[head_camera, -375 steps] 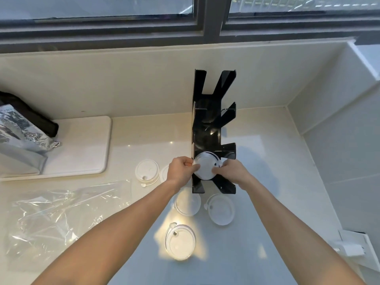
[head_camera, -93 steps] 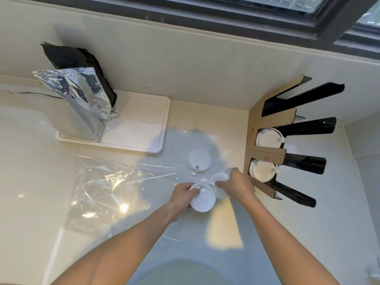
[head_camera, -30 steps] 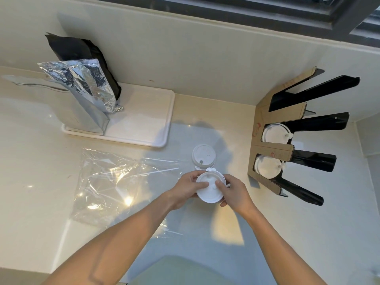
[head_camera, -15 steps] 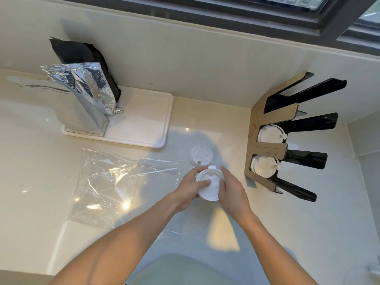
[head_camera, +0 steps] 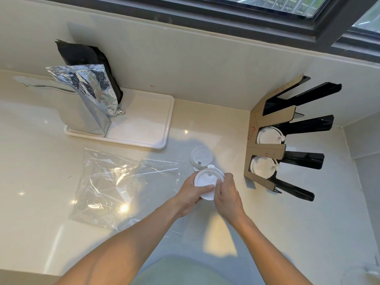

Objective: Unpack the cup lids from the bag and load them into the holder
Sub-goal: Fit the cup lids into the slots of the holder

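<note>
Since half a second earlier, both hands have closed in tighter on the white cup lid (head_camera: 208, 182), and the right thumb now lies across its near face where before the fingers only cupped its edge. That lid, possibly a small nested stack, though the edges are too blurred to tell, is held above the countertop (head_camera: 308, 233), just in front of a second lid (head_camera: 201, 157) that lies flat on the surface. The left hand (head_camera: 190, 195) grips the lid's left and lower rim with curled fingers; the right hand (head_camera: 226, 194) pinches the right rim, thumb on top. The lid faces the camera, with its small tab pointing away from the person, toward the flat lid. To the right of the held lid stands the holder (head_camera: 267, 149), a cardboard-faced rack with black prongs fanning out to the right; its two lower slots each hold white lids and its upper slots look empty. The right hand is the nearer one to the holder, so the coming move likely carries the lid rightward and turns it edge-on to slip between the prongs. Left of the held lid, the clear plastic bag (head_camera: 123, 186) lies flat and appears empty. Farther left and back, a white tray (head_camera: 148, 120) carries a silver foil pouch (head_camera: 86, 99) and a black pouch (head_camera: 86, 56), against the wall below a window.
</note>
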